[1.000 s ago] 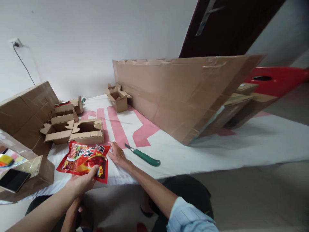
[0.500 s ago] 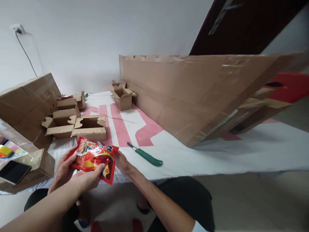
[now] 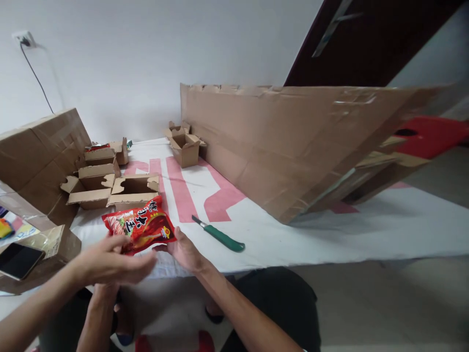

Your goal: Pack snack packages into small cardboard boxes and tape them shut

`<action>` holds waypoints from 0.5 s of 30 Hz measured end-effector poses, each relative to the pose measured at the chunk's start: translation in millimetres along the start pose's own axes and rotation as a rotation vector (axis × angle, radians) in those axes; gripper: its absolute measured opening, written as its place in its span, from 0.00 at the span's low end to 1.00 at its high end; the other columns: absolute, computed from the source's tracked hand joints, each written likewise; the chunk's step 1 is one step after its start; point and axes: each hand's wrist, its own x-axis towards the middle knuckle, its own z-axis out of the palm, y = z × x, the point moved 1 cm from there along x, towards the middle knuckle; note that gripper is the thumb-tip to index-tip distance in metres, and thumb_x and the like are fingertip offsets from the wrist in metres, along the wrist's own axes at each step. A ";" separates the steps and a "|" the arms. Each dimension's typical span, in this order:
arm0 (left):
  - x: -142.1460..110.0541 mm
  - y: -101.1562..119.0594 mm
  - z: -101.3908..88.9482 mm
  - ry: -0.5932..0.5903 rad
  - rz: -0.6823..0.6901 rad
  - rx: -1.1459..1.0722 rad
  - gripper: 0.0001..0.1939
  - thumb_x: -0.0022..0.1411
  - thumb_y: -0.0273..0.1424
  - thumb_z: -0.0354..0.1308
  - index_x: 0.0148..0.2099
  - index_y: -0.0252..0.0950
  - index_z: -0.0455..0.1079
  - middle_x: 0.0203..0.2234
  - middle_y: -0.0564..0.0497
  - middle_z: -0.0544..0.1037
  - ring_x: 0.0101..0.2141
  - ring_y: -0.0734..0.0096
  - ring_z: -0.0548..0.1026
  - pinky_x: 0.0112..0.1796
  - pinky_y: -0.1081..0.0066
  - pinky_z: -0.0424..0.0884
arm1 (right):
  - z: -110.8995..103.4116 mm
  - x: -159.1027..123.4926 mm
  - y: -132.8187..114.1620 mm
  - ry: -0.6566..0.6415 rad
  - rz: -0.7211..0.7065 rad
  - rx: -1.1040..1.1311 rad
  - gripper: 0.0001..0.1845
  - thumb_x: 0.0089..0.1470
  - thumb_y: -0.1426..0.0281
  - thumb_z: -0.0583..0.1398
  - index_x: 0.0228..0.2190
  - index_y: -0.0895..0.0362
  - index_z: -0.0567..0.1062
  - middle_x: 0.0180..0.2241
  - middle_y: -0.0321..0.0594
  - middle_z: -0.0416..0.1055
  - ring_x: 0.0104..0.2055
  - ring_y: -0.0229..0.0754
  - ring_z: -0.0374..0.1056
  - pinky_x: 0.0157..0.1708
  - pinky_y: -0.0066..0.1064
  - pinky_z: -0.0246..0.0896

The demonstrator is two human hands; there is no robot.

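A glossy red food packet (image 3: 144, 225) with black lettering and a food picture is held tilted above the front edge of the cloth-covered table. My right hand (image 3: 186, 252) grips its right end, thumb at the edge and fingers underneath. My left hand (image 3: 106, 289) reaches up from below. Only its wrist area shows; another person's hand covers the fingers. That other person's hand (image 3: 120, 264), coming from the left, is blurred by motion at the packet's near left side. To the right of the packet, a green-handled knife (image 3: 223, 238) lies on the table.
Small open cardboard boxes (image 3: 135, 199) stand behind the packet, beside a large carton wall (image 3: 40, 161). More small boxes (image 3: 186, 155) sit further back. A long cardboard panel (image 3: 278, 142) closes the right side. A phone (image 3: 20, 260) lies on a box at front left.
The packet has turned, its right end rising slightly. The other person's hand has shifted left, its thumb now off the packet. My left hand has become mostly hidden; my right hand now shows its thumb.
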 end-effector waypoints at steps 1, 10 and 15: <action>-1.9 0.0 0.9 0.006 0.018 0.009 0.24 0.61 0.33 0.72 0.58 0.37 0.78 0.49 0.40 0.84 0.56 0.40 0.83 0.43 0.52 0.88 | -0.4 1.3 -0.7 0.021 0.000 -0.001 0.37 0.54 0.35 0.68 0.48 0.51 0.82 0.46 0.47 0.83 0.48 0.55 0.80 0.47 0.46 0.77; -11.3 -0.9 3.7 -0.071 0.012 0.198 0.36 0.46 0.43 0.81 0.55 0.34 0.79 0.48 0.39 0.88 0.48 0.43 0.86 0.51 0.51 0.83 | -16.3 14.3 -3.3 0.133 0.002 -0.086 0.26 0.53 0.48 0.75 0.40 0.56 0.85 0.35 0.42 0.85 0.34 0.45 0.80 0.37 0.39 0.78; -2.4 -1.9 -4.3 0.004 -0.003 0.177 0.30 0.43 0.47 0.83 0.39 0.31 0.80 0.31 0.45 0.86 0.33 0.58 0.85 0.43 0.60 0.84 | -24.1 16.8 -3.2 0.077 0.032 -0.120 0.23 0.52 0.50 0.75 0.37 0.57 0.86 0.33 0.42 0.85 0.34 0.46 0.80 0.38 0.40 0.79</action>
